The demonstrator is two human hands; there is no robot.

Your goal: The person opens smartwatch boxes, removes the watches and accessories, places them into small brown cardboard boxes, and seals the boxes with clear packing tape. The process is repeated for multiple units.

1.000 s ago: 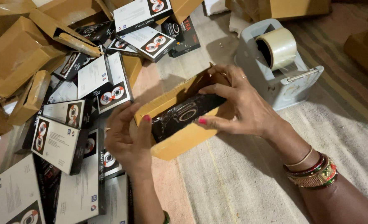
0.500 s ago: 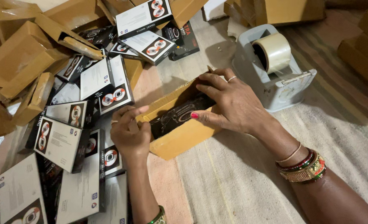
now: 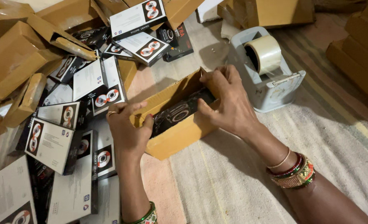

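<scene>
Two hands at one open cardboard box (image 3: 179, 132), a black packet (image 3: 179, 113) lying inside it.

Your left hand (image 3: 128, 128) grips the box's near end, fingers curled around the wall, likely to steady it. Your right hand (image 3: 227, 103) pinches the packet's far end, fingers closed on it. The tape dispenser (image 3: 271, 79) sits just right of the box.
</scene>
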